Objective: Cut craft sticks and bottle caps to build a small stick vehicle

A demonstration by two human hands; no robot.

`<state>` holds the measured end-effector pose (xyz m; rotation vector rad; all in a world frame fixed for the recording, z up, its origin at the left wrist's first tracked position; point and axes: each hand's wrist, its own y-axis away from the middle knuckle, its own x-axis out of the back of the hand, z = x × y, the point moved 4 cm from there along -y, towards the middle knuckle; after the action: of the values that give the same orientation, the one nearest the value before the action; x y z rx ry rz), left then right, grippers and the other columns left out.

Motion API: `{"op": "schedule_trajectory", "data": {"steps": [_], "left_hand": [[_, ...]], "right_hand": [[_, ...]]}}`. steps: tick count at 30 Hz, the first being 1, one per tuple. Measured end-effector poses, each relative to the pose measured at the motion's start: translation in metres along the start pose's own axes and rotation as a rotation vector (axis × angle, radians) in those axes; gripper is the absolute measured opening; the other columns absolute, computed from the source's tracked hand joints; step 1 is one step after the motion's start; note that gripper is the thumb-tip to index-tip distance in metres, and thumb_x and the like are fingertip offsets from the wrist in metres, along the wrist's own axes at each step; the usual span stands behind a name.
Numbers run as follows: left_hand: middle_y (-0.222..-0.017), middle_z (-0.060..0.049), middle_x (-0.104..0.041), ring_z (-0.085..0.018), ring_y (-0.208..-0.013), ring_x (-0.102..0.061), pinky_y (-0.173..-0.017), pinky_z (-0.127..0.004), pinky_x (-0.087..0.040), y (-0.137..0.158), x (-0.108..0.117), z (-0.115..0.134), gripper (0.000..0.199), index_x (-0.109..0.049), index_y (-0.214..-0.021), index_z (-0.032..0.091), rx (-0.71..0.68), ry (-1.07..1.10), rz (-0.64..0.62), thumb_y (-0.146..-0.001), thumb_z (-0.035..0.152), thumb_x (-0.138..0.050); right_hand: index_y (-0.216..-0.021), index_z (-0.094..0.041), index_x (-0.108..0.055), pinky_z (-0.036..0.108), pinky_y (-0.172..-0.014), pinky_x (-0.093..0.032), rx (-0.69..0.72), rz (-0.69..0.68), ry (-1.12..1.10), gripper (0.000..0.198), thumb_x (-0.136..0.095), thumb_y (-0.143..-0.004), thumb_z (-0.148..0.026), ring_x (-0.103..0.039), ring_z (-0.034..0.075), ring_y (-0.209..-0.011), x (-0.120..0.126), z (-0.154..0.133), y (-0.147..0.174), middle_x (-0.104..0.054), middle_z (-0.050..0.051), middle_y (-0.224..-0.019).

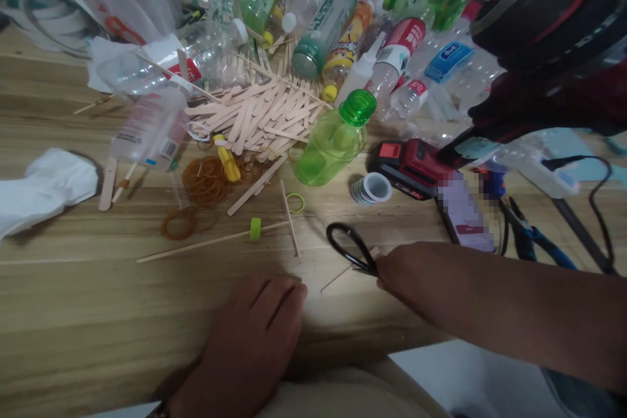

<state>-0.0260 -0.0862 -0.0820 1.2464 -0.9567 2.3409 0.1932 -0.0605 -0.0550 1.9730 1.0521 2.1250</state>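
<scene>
Nearest you, your left hand (255, 339) lies flat on the wooden table (73, 313) at about six o'clock, palm down, fingers pressed together and pointing toward twelve; it holds nothing. Just past its fingertips, toward one o'clock, a thin stick (336, 279) lies loose on the wood.

Your right hand (416, 274) comes in from four o'clock with the forearm behind it. It is at the black scissors (350, 248), and the fingers are turned away from view, so you cannot tell how tightly they close on the handles. One black loop of the scissors sticks out toward eleven o'clock from your knuckles, resting on the table.

Further out at eleven o'clock from the scissors, a long skewer (206, 243) carries a small green cap (255, 229), and a shorter stick (290, 219) crosses it. A green rubber ring (295, 202) lies just beside that crossing. At ten o'clock sit brown rubber bands (203, 181) in a loose pile, with a heap of flat wooden craft sticks (259, 117) beyond them at twelve o'clock. A green bottle (336, 140) lies tilted at twelve o'clock, a roll of tape (371, 188) just right of it, and a red and black battery pack (409, 168) at one o'clock. A crumpled white cloth (44, 186) lies at nine o'clock.
</scene>
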Motion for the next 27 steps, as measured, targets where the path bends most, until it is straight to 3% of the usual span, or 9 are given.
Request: {"op": "schedule_trajectory", "data": {"steps": [3,7,12,16,19,21,24,25,27], "left_hand": [[-0.090,-0.003,-0.072,-0.019,-0.078,-0.064,-0.071,-0.032,-0.050,0.001,0.000,-0.001,0.031,-0.062,-0.104,0.016,-0.002,-0.005,0.013,-0.105,0.017,-0.031],[-0.089,-0.003,-0.072,-0.018,-0.075,-0.064,-0.068,-0.032,-0.050,0.002,-0.002,-0.002,0.031,-0.061,-0.104,0.016,0.021,-0.005,0.011,-0.105,0.017,-0.031],[-0.088,-0.003,-0.072,-0.019,-0.074,-0.065,-0.068,-0.032,-0.051,0.002,-0.003,-0.002,0.028,-0.062,-0.104,0.016,0.018,0.005,-0.005,-0.104,0.016,-0.033],[-0.088,-0.004,-0.071,-0.020,-0.074,-0.065,-0.065,-0.033,-0.052,0.004,-0.003,-0.003,0.028,-0.061,-0.103,0.016,0.015,-0.014,-0.015,-0.103,0.015,-0.033],[-0.088,-0.004,-0.071,-0.020,-0.075,-0.064,-0.066,-0.033,-0.052,0.005,-0.004,-0.003,0.028,-0.061,-0.104,0.015,0.018,-0.017,-0.025,-0.103,0.015,-0.033],[-0.088,-0.004,-0.070,-0.019,-0.076,-0.064,-0.067,-0.033,-0.052,0.004,-0.005,-0.004,0.028,-0.061,-0.105,0.016,0.027,-0.014,-0.027,-0.102,0.014,-0.033],[-0.088,-0.004,-0.070,-0.019,-0.075,-0.064,-0.065,-0.032,-0.052,0.004,-0.005,-0.004,0.028,-0.061,-0.105,0.016,0.032,-0.013,-0.027,-0.102,0.013,-0.033],[-0.088,-0.004,-0.070,-0.019,-0.074,-0.064,-0.065,-0.032,-0.051,0.004,-0.006,-0.004,0.028,-0.061,-0.105,0.016,0.031,-0.014,-0.029,-0.101,0.013,-0.033],[-0.088,-0.004,-0.070,-0.020,-0.074,-0.064,-0.064,-0.033,-0.051,0.004,-0.006,-0.003,0.027,-0.061,-0.105,0.015,0.021,-0.013,-0.039,-0.100,0.013,-0.035]], "right_hand": [[-0.069,-0.022,-0.064,0.031,-0.048,-0.030,0.145,-0.023,0.250,0.024,-0.065,-0.062,0.001,-0.056,0.020,-0.050,0.007,-0.011,-0.007,-0.059,0.001,-0.056],[-0.076,-0.020,-0.071,0.035,-0.050,-0.036,0.323,-0.081,0.583,0.016,-0.065,-0.069,-0.007,-0.063,0.029,-0.067,0.014,-0.034,-0.006,-0.068,0.011,-0.074],[-0.082,-0.020,-0.071,0.029,-0.051,-0.037,-0.015,-0.321,0.226,0.021,-0.064,-0.074,-0.002,-0.062,0.021,-0.059,0.017,-0.018,-0.006,-0.067,0.005,-0.068],[-0.087,-0.024,-0.071,0.024,-0.047,-0.035,-0.146,-0.347,0.105,0.028,-0.049,-0.091,-0.007,-0.057,0.015,-0.048,0.012,-0.010,-0.006,-0.065,-0.001,-0.064],[-0.078,-0.021,-0.070,0.027,-0.046,-0.035,-0.214,-0.392,0.139,0.021,-0.058,-0.080,-0.004,-0.057,0.018,-0.046,0.009,-0.016,-0.005,-0.061,0.000,-0.056],[-0.076,-0.019,-0.071,0.030,-0.048,-0.037,-0.079,-0.333,0.268,0.022,-0.063,-0.069,0.000,-0.062,0.023,-0.053,0.014,-0.025,-0.005,-0.064,0.005,-0.062],[-0.075,-0.016,-0.072,0.034,-0.051,-0.042,0.347,-0.069,0.573,0.023,-0.061,-0.065,0.000,-0.063,0.027,-0.062,0.027,-0.041,0.001,-0.065,0.011,-0.071],[-0.073,-0.016,-0.072,0.034,-0.050,-0.042,0.416,0.000,0.608,0.023,-0.060,-0.063,0.001,-0.063,0.026,-0.060,0.030,-0.042,0.004,-0.065,0.010,-0.069],[-0.072,-0.018,-0.071,0.031,-0.044,-0.038,0.314,0.037,0.456,0.026,-0.059,-0.063,0.004,-0.060,0.022,-0.051,0.029,-0.036,0.007,-0.064,0.006,-0.063]]}}
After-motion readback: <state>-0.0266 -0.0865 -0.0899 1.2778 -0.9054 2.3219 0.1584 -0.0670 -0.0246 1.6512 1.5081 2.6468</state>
